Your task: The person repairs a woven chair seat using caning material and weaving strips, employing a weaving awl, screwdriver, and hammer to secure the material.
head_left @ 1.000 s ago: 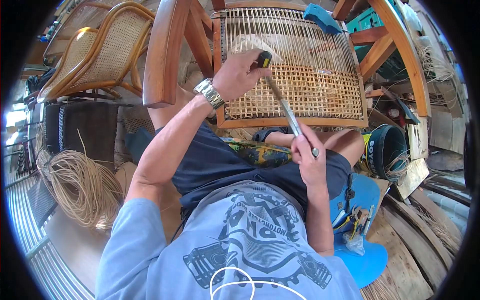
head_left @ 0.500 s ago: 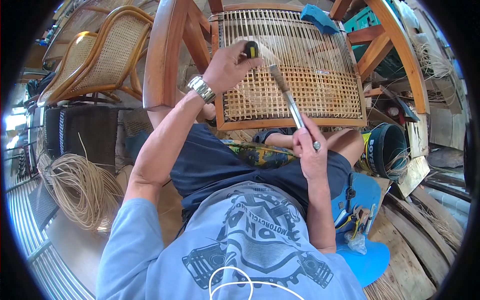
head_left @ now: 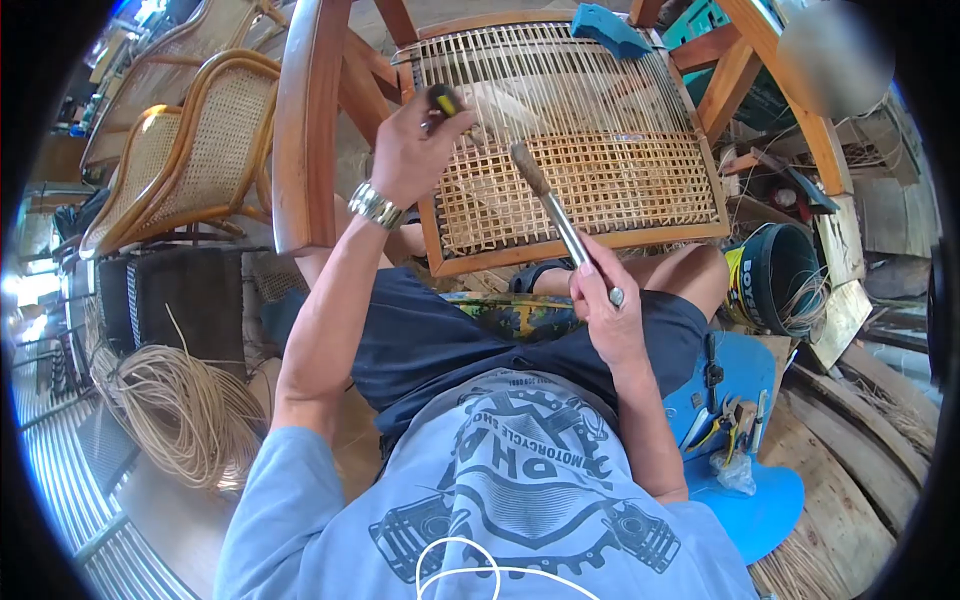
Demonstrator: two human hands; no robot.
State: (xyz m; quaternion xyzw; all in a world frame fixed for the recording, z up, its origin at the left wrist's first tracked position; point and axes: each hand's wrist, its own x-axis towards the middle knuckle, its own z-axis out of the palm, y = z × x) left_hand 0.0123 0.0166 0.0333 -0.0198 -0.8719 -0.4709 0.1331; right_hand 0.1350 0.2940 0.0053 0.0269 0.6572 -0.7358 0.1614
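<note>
My left hand (head_left: 412, 150) is closed around the black and yellow handle of a screwdriver (head_left: 445, 100), over the left part of a chair seat. Its thin shank points down toward the cane weave. My right hand (head_left: 612, 305) grips a metal-shafted tool (head_left: 565, 230) with a rough brown far end, which is over the weave. The seat's wooden frame (head_left: 590, 248) holds woven cane (head_left: 590, 185): the near half is a close grid, while the far half has mainly lengthwise strands. A blue piece, perhaps foam (head_left: 610, 32), lies at the far edge.
A coil of cane (head_left: 180, 410) lies at left, below cane-backed chairs (head_left: 225, 140). At right stand a dark bucket (head_left: 775, 275) with cane strands and a blue plastic surface (head_left: 760, 510) carrying pliers (head_left: 722, 428). The chair's wooden legs (head_left: 310, 130) flank the seat.
My left hand has moved left with the screwdriver, whose handle is more tilted. The right hand's tool has shifted slightly left and toward me. The whole view has also turned a little.
</note>
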